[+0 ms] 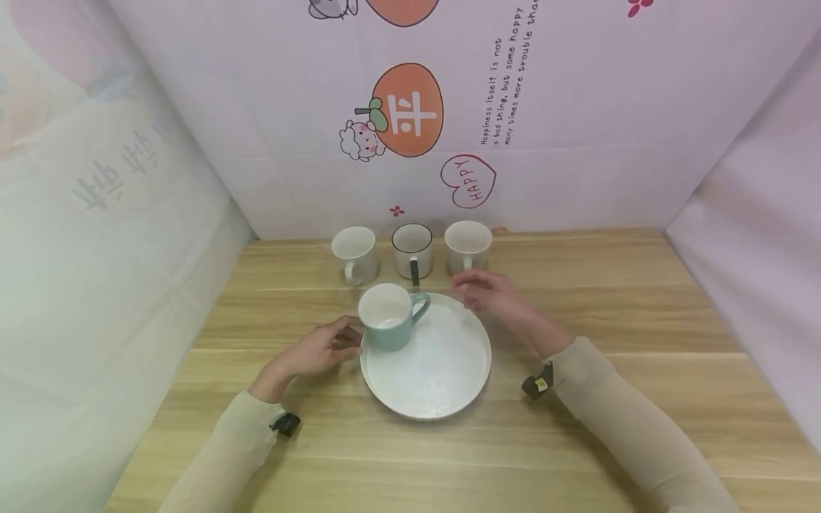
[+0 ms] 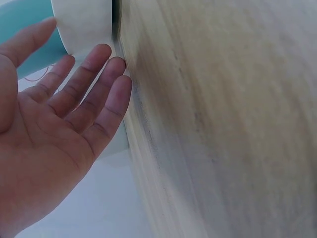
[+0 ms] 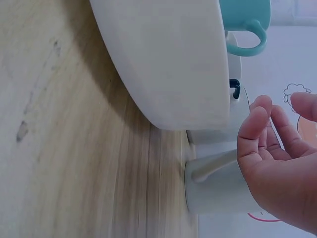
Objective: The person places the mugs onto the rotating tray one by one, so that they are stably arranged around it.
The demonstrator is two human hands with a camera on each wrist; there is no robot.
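A round white tray (image 1: 442, 370) lies on the table, with a light teal mug (image 1: 393, 335) standing on its left part, handle toward the right. My left hand (image 1: 327, 347) is at the tray's left edge; in the left wrist view its palm shows bare and its fingers (image 2: 101, 89) are spread near the tray wall (image 2: 84, 25). My right hand (image 1: 490, 293) hovers beyond the tray's right rim, just in front of the right white mug (image 1: 467, 249). Its loosely bent fingers (image 3: 252, 134) hold nothing in the right wrist view, close to that mug's handle.
Behind the tray, a white mug (image 1: 355, 255) and a dark-rimmed white mug (image 1: 413, 258) with a black handle stand in a row with the right one. The wood-grain table (image 1: 577, 442) ends at a printed white cloth (image 1: 288, 142).
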